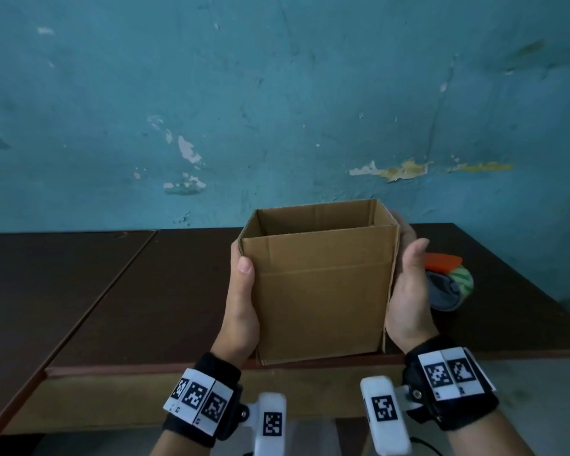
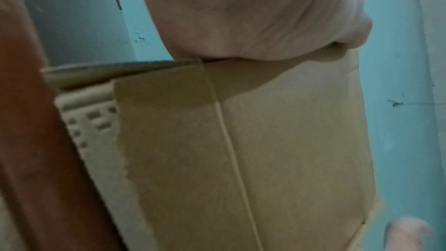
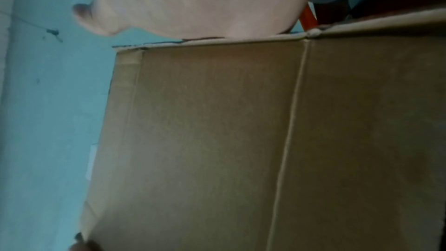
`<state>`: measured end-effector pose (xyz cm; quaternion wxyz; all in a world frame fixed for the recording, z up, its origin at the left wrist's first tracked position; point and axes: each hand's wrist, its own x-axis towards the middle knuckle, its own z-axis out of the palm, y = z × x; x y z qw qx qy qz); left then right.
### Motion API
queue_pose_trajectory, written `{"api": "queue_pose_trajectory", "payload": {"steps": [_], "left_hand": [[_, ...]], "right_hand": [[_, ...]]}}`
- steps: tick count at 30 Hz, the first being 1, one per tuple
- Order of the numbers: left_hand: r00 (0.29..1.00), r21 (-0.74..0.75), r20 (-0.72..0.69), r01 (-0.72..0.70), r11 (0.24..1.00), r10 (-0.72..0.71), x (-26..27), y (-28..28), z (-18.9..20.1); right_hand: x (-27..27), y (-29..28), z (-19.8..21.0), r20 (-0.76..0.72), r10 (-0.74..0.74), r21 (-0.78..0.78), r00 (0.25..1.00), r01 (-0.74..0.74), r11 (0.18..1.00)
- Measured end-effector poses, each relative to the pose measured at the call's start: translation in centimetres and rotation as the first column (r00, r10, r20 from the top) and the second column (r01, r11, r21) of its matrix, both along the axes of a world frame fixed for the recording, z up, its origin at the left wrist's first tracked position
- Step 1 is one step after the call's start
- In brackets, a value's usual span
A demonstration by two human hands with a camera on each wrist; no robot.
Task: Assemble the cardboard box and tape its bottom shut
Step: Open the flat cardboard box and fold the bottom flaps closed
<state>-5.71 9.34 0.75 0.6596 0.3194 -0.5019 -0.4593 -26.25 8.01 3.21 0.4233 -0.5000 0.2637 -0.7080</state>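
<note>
A brown cardboard box (image 1: pixel 320 291) stands squared up with its top open, near the front edge of the dark table (image 1: pixel 145 307). My left hand (image 1: pixel 244 297) holds its left side, thumb on the front face. My right hand (image 1: pixel 408 291) holds its right side, thumb up by the front right corner. Both wrist views show a palm against the box wall (image 2: pixel 277 140) (image 3: pixel 217 131), blurred. A tape dispenser (image 1: pixel 448 284) with an orange blade guard and a clear tape roll lies on the table just right of my right hand. The box bottom is hidden.
A teal wall (image 1: pixel 277 93) with peeling paint rises right behind the table. A seam (image 1: pixel 106 291) splits the table top into two panels on the left. The table's front edge (image 1: pixel 178 368) runs just below the box.
</note>
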Motion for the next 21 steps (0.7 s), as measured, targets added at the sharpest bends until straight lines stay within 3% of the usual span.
{"api": "queue_pose_trajectory", "payload": {"steps": [3,9,12,15,21], "left_hand": [[0.999,-0.053,0.032,0.0,0.999,0.001,-0.6,0.0,-0.3],[0.983,-0.19,0.108,-0.125,0.974,0.147,-0.5,-0.1,1.4],[0.991,-0.221,0.027,-0.122,0.968,0.131,-0.5,0.3,2.8],[0.987,-0.103,-0.134,-0.103,0.989,0.089,-0.4,0.1,3.8],[0.993,-0.179,0.051,-0.097,0.979,0.107,0.7,-0.2,5.2]], "right_hand": [[-0.4,-0.4,-0.5,-0.168,-0.105,-0.045,0.98,0.099,0.994],[-0.6,-0.1,-0.6,-0.261,-0.14,-0.071,0.955,0.125,0.99],[-0.5,-0.1,-0.6,-0.286,-0.159,-0.079,0.945,0.143,0.987],[-0.6,-0.3,-0.7,-0.279,-0.157,-0.072,0.947,0.142,0.987],[-0.3,-0.4,-0.9,-0.245,-0.158,-0.076,0.957,0.144,0.987]]}}
